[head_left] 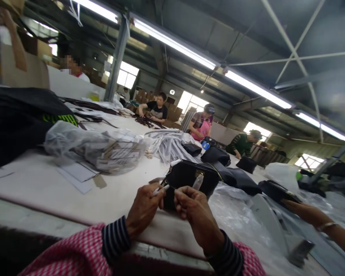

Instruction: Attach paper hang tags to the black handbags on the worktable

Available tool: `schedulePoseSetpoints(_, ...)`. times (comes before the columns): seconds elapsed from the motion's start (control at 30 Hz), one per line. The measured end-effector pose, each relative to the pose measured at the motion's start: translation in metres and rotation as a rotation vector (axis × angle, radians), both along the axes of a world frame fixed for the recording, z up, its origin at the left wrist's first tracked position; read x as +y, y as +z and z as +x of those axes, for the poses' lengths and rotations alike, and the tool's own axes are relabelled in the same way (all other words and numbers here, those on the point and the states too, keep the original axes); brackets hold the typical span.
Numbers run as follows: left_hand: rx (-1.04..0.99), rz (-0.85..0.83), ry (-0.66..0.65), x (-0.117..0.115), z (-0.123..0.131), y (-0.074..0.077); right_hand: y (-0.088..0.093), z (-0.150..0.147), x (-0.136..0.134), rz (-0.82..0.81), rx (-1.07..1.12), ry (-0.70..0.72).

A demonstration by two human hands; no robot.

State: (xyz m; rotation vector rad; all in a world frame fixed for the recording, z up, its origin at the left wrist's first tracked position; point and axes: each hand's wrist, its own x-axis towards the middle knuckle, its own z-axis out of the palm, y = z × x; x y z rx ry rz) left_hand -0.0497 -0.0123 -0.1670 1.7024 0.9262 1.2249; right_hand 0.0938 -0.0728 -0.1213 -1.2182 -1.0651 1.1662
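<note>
A black handbag (189,174) with a gold-coloured clasp and a strip of clear film stands on the pale worktable (112,195). My left hand (145,205) is at its left front edge, fingers closed round a thin white object (160,190). Just to the right, my right hand (194,209) has its thumb and fingers pinched together in front of the bag's lower front. What that pinch holds, if anything, is too small to make out.
A plastic bag of parts (115,149), paper pieces (79,174) and a black cloth (20,119) lie left. White strips (169,145) and black bags (215,155) stand behind. At right, another person's hand (307,212) touches a black bag (276,189). Several people work beyond.
</note>
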Motion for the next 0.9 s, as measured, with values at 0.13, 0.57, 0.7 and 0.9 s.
schedulePoseSetpoints(0.13, 0.036, 0.062, 0.003, 0.005, 0.0, -0.001, -0.01, -0.01, 0.014, 0.048, -0.01, -0.112)
schedulePoseSetpoints(0.57, 0.357, 0.166, 0.126, 0.004, -0.003, 0.003, 0.0, -0.03, 0.026, -0.055, -0.166, -0.283)
schedulePoseSetpoints(0.7, 0.417, 0.182, 0.154, 0.004, -0.002, 0.003, 0.009, -0.032, 0.028, -0.12, -0.206, -0.282)
schedulePoseSetpoints(0.9, 0.478, 0.223, 0.152, 0.005, -0.002, 0.001, 0.012, -0.029, 0.033, -0.162, -0.207, -0.256)
